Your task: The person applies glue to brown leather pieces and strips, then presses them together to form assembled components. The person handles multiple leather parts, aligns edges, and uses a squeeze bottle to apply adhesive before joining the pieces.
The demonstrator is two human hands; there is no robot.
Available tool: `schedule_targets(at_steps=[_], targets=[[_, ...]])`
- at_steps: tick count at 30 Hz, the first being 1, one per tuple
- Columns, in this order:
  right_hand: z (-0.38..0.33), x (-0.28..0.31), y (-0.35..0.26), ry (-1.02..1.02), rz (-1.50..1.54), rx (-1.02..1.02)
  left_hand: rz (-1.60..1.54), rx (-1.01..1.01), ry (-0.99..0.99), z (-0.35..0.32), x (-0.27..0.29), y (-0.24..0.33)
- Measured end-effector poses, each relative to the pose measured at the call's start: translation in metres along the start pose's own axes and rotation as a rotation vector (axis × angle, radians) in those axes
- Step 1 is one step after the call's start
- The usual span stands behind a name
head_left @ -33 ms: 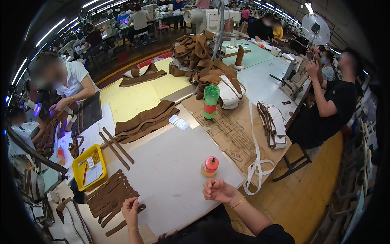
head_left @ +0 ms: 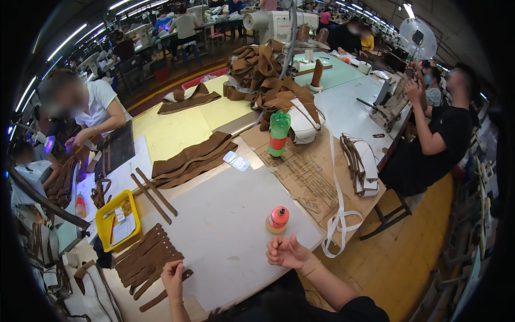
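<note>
My left hand [head_left: 173,276] is closed, fingertips pinched together, beside the right edge of a row of brown strips [head_left: 146,256]. Whatever lies between those fingertips is too small to make out. Just beyond it, one loose brown strip [head_left: 154,301] reaches past the wrist. Over the right part of a pale grey work sheet [head_left: 225,225], my right hand [head_left: 287,252] is raised with curled fingers; anything inside them is hidden. Close behind this hand stands a small bottle [head_left: 277,221] with a red top and yellowish contents, apart from the fingers.
A yellow tray [head_left: 135,212] with small items sits at left, near two long brown strips [head_left: 152,196]. Farther back are stacked brown pieces [head_left: 193,161], a green bottle [head_left: 279,131] and a brown heap [head_left: 263,67]. White tape [head_left: 339,214] hangs at right. Co-workers sit on both sides.
My right hand has shifted very slightly to the left, its fingers a little more curled. The left hand and the things on the table look the same.
</note>
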State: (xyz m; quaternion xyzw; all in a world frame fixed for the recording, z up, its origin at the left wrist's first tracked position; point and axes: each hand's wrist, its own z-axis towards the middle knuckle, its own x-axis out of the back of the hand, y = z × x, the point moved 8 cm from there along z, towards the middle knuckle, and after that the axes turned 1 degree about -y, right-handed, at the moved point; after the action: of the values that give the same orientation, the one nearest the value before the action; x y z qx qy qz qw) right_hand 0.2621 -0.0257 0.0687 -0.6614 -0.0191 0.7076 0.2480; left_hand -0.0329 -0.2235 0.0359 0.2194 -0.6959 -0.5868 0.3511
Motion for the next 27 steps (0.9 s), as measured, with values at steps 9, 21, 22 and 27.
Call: schedule_targets(at_steps=[9,21,22,27], targets=[[0.021,0.026,0.010,0.124,0.530,0.159,0.145,-0.087,0.079,-0.001,0.025,0.000],[0.024,0.030,0.007,0.118,0.494,0.176,0.025,0.038,0.439,-0.033,0.131,-0.001],[0.025,0.030,0.007,0.119,0.489,0.186,0.007,0.020,0.438,-0.034,0.132,-0.002],[0.026,0.033,0.005,0.137,0.451,0.248,-0.030,0.026,0.430,-0.036,0.125,-0.014]])
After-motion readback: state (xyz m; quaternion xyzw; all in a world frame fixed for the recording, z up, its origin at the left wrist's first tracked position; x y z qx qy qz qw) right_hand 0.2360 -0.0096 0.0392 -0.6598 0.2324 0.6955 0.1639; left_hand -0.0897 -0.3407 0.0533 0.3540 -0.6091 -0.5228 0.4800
